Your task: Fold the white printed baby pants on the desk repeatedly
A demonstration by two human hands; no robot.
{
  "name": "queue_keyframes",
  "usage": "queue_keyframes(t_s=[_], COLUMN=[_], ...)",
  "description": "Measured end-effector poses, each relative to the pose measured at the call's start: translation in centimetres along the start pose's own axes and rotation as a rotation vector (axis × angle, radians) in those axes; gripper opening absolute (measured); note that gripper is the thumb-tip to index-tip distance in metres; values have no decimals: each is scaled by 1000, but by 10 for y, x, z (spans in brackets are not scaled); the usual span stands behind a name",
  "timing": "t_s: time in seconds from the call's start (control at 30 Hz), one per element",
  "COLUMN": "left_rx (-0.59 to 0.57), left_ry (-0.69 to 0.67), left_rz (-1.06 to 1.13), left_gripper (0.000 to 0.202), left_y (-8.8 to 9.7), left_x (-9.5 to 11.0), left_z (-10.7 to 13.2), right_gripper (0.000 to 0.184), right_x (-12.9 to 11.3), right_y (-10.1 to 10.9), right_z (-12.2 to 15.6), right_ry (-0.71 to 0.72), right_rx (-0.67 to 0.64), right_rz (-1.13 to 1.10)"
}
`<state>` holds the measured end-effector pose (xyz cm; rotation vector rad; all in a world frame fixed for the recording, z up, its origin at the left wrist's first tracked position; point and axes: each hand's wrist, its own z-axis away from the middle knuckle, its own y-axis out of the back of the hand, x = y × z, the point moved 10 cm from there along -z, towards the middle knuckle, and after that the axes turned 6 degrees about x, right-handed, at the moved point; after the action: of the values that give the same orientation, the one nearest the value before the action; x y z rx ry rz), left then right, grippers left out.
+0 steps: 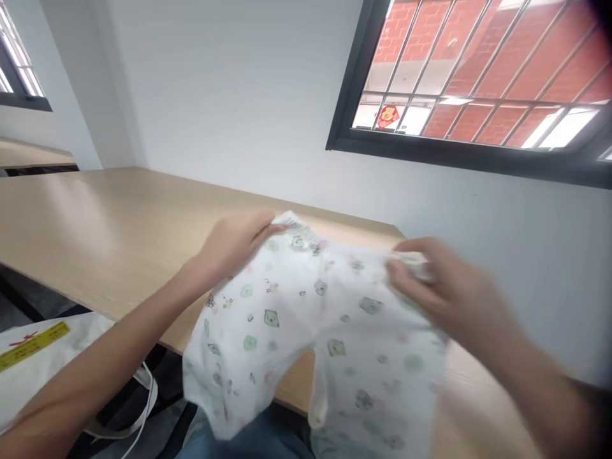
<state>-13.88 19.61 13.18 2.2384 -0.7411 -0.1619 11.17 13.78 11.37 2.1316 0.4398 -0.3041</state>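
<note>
A white wall (268, 95) blocks passage past the wooden table's far edge (239, 190).

A long, pale wood-laminate table (90, 229) stands against the white wall (248, 108).

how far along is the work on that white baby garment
Done: the white baby garment with green bear-face prints is spread open and lifted above the wooden table. In hand: the left hand grips its upper edge beside a barcode tag, and the right hand, blurred, pinches the far edge. Left: it hangs loose, unfolded; how much remains beyond that cannot be told.
</note>
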Motion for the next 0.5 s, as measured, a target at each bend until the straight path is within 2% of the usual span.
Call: queue_keyframes(t_s=[0.03, 0.1, 0.17, 0.23, 0.3, 0.37, 0.43, 0.5], left_rx=[-166, -356, -459, -528, -560, -564, -543, -498], left_ry=[51, 80, 95, 124, 152, 171, 171, 139], left_rz=[-32, -53, -51, -53, -57, -58, -51, -32], left_gripper=[40, 34, 28, 26, 28, 28, 29, 31], left_y=[-35, -93, -138, -171, -192, -203, -205, -202], left_x=[-13, -30, -41, -51, -59, -63, -63, -52], left_z=[2, 5, 4, 1, -5, -11, -15, -16], right_gripper=[18, 17, 18, 20, 22, 25, 29, 33], right_x=[2, 13, 30, 48, 63, 73, 80, 85], right_y=[-24, -79, -125, -158, -179, -191, -194, -191], right_z=[-14, -34, -48, -63, -76, -85, -90, -88], right_ry=[-2, 19, 38, 33, 12, -17, -47, -68], right_rx=[-76, -261, -359, -372, -359, -333, -296, -258], right_rz=[41, 100, 160, 196, 221, 230, 222, 195])
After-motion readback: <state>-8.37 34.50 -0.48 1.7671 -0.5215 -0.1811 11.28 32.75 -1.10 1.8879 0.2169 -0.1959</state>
